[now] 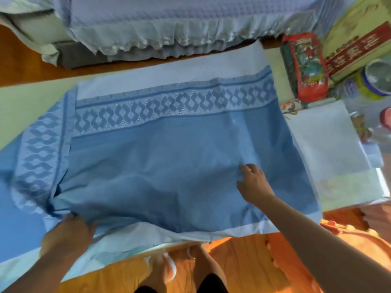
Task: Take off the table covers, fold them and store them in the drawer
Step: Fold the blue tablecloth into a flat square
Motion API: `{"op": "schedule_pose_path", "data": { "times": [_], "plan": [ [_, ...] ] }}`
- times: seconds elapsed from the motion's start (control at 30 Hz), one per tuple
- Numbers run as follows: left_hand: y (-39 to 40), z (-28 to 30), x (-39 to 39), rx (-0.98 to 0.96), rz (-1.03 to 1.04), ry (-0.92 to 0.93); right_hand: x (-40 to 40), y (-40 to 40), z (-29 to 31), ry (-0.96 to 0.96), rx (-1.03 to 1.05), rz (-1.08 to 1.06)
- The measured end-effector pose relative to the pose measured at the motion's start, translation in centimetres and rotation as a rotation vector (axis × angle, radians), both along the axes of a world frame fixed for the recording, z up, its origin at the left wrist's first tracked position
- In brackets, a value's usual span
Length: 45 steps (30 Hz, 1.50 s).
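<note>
A: From the head view, what is being seen of the table cover (160, 166)?

B: It is being shown spread over the bench (31, 102), blue, with a band of woven diamonds along the far side and another down the left. A paler layer is lying under it, showing at the far edge and along the near edge. The near edge is being draped over the bench's front, so that edge of the bench is being hidden.

A: And the left hand (67, 235)?

B: It is being held at the near left corner, fingers curled round a bunched fold of the cover. The fingertips are being hidden by the cloth, and the area is blurred.

A: The right hand (254, 185)?

B: It is being laid on the cover right of centre, fingers loose and spread, touching the cloth and gripping nothing.

A: What is hard to make out?

B: The things at the right end are being smeared by the wide lens: a red packet (306, 66), a red box with gold characters (357, 51), a round tub (374, 81) cut off at the frame. A white sheet (325, 140) is lying beside the cover. Beyond the bench a bed (169, 22) with a frilled spread is being cut off at the top. Below, legs and a wooden floor (239, 259) are being partly seen.
</note>
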<state>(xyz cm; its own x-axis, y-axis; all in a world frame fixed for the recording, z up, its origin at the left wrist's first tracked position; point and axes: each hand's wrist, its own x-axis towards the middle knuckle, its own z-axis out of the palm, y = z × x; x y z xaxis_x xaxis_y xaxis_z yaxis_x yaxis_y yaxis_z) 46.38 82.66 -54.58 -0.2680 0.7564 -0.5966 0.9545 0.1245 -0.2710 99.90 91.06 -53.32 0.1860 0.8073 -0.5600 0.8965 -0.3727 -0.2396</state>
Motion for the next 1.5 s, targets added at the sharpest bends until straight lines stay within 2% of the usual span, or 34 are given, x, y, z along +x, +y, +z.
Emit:
{"op": "schedule_pose_path", "data": {
  "times": [0.07, 0.17, 0.3, 0.37, 0.47, 0.63, 0.7, 0.77, 0.83, 0.93, 1.0, 1.1, 1.17, 1.23, 1.3, 1.37, 1.43, 1.5],
  "plan": [
    [2.4, 5.6, 5.7, -0.036, 0.062, -0.044, -0.2, 0.7, -1.7, -0.036, -0.018, -0.155],
    [2.2, 3.1, 4.4, -0.017, 0.043, -0.002, -0.7, 2.2, -3.6, -0.167, -0.015, -0.324],
    [2.6, 2.1, 3.4, 0.003, -0.155, -0.049, -0.2, 1.7, -4.0, -0.138, 0.054, -0.338],
    [3.3, 2.2, 2.7, -0.047, -0.209, -0.016, -0.3, 1.6, -3.7, -0.145, 0.072, -0.284],
    [3.5, 2.7, 2.5, -0.12, -0.253, 0.023, -0.2, 3.3, -2.7, -0.214, 0.129, -0.212],
    [4.4, 1.7, 0.9, -0.084, -0.202, 0.004, -0.6, 8.8, -0.5, -0.33, 0.319, -0.329],
    [3.8, 0.3, 0.4, 0.017, -0.261, -0.041, -1.1, 9.2, -0.4, -0.337, 0.2, -0.317],
    [3.6, 0.1, 1.3, 0.038, -0.197, -0.087, -1.7, 9.0, -0.5, -0.318, 0.023, -0.321],
    [3.7, 0.1, 1.9, 0.013, -0.133, -0.088, -2.5, 8.9, -0.3, -0.34, -0.015, -0.287],
    [5.2, 0.5, 2.1, -0.119, -0.048, -0.035, -3.5, 10.1, 0.6, -0.375, 0.09, -0.189],
    [6.3, 1.0, 2.6, -0.097, -0.018, 0.0, -3.6, 12.2, 1.3, -0.332, 0.152, -0.103],
    [7.3, 1.4, 3.1, -0.078, 0.027, 0.001, -3.6, 17.4, 1.7, -0.219, 0.088, 0.05],
    [8.1, -0.5, 2.2, -0.17, -0.005, 0.028, -3.5, 21.7, 1.4, -0.196, 0.046, 0.132],
    [9.6, -5.0, 0.5, -0.282, -0.061, 0.047, -3.2, 26.3, 0.6, -0.191, 0.068, 0.191],
    [14.3, -3.7, 2.7, -0.341, -0.053, 0.082, -2.4, 31.3, -0.7, -0.234, 0.12, 0.271],
    [20.3, -0.9, 6.5, -0.253, 0.089, 0.049, -0.8, 35.9, -2.0, -0.287, 0.15, 0.361],
    [27.1, 0.1, 8.9, -0.044, 0.124, 0.038, 1.0, 39.4, -3.4, -0.313, 0.146, 0.414],
    [34.1, -0.3, 9.8, 0.196, 0.183, -0.122, 2.8, 41.4, -4.3, -0.335, 0.116, 0.45]
  ]
}}
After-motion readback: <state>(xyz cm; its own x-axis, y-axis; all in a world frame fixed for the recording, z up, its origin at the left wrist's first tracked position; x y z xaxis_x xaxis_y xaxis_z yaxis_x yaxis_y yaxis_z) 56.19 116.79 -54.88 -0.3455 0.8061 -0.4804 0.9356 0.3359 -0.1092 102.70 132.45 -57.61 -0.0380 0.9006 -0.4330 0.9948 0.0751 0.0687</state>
